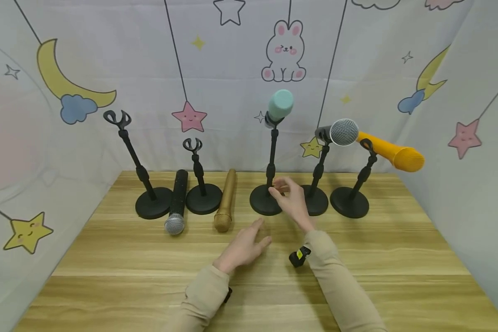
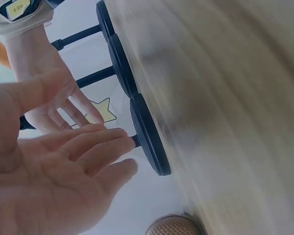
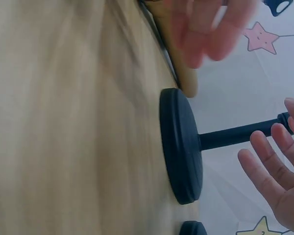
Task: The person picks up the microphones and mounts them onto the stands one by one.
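My right hand [image 1: 291, 203] is beside the middle black microphone stand [image 1: 271, 161], which carries a mint-green microphone [image 1: 281, 104]. Its fingers are loosely bent near the pole, and nothing is in its grasp. In the right wrist view, the fingers [image 3: 264, 171] spread beside that pole, above the round base [image 3: 181, 147]. Lower and to the left, my left hand [image 1: 245, 246] hovers over the wooden table with relaxed fingers, holding nothing. The left wrist view shows its upturned palm [image 2: 54, 191] with fingertips overlapping the stand near its base [image 2: 149, 134].
Two stands at right hold a silver-headed microphone [image 1: 344, 132] and an orange microphone [image 1: 392, 150]. To the left, a tall stand [image 1: 134, 159] and a shorter stand [image 1: 198, 170] have bare clips. A black microphone [image 1: 178, 198] and a gold microphone [image 1: 226, 200] lie beside them.
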{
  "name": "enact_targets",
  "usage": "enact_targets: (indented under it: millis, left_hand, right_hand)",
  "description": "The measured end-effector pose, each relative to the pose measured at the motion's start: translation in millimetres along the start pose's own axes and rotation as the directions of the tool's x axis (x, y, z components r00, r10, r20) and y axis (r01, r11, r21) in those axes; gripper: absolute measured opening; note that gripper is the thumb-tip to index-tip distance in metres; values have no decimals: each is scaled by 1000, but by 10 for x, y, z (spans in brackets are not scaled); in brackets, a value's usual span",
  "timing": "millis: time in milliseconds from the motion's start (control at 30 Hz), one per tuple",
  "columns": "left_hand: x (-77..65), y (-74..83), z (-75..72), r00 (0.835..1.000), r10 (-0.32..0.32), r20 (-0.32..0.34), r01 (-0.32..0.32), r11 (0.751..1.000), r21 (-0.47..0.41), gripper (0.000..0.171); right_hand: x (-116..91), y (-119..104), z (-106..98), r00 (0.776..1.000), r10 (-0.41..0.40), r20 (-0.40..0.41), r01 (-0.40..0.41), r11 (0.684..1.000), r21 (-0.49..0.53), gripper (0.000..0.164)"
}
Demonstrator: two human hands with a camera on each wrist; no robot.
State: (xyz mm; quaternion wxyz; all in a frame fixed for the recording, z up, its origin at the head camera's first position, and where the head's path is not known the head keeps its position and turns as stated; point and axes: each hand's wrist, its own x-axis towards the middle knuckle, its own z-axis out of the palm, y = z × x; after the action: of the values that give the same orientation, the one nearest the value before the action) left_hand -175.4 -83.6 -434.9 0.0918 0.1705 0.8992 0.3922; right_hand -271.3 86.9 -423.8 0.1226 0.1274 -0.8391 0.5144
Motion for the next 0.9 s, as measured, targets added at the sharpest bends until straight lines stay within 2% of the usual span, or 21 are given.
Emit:
enact_targets:
  millis: [200, 333, 400, 533, 600, 767, 900]
  left_hand:
    - [1, -36, -113, 994, 18, -104, -33, 989, -147, 44]
    - [5, -118, -210, 971, 15, -238, -63, 979, -195, 30]
    - [6, -160, -257, 951, -11, -308, -60, 973, -221, 34]
    - [-10, -231, -354, 913, -81, -401, -41, 957, -287, 57]
    - [-26, -272, -405, 883, -97, -459, -47, 955, -292, 63]
    - [-62, -384, -585, 805, -95, -585, -65, 967, -247, 67]
    - [-80, -506, -773, 757, -80, -648, -71, 976, -203, 65]
  right_hand:
    - [-55, 16, 83, 998, -29, 58, 27, 999, 35, 25]
    - [-72, 49, 162, 993, -56, 101, 51, 997, 54, 26]
    - [-77, 52, 200, 990, -60, 125, 53, 997, 60, 26]
    - [-84, 49, 274, 979, -87, 186, 79, 996, 51, 26]
    - [-86, 40, 318, 966, -112, 232, 107, 994, 30, 28]
    - [-87, 4, 444, 914, -176, 364, 230, 967, -110, 37]
    - [-74, -47, 545, 862, -183, 473, 314, 925, -214, 44]
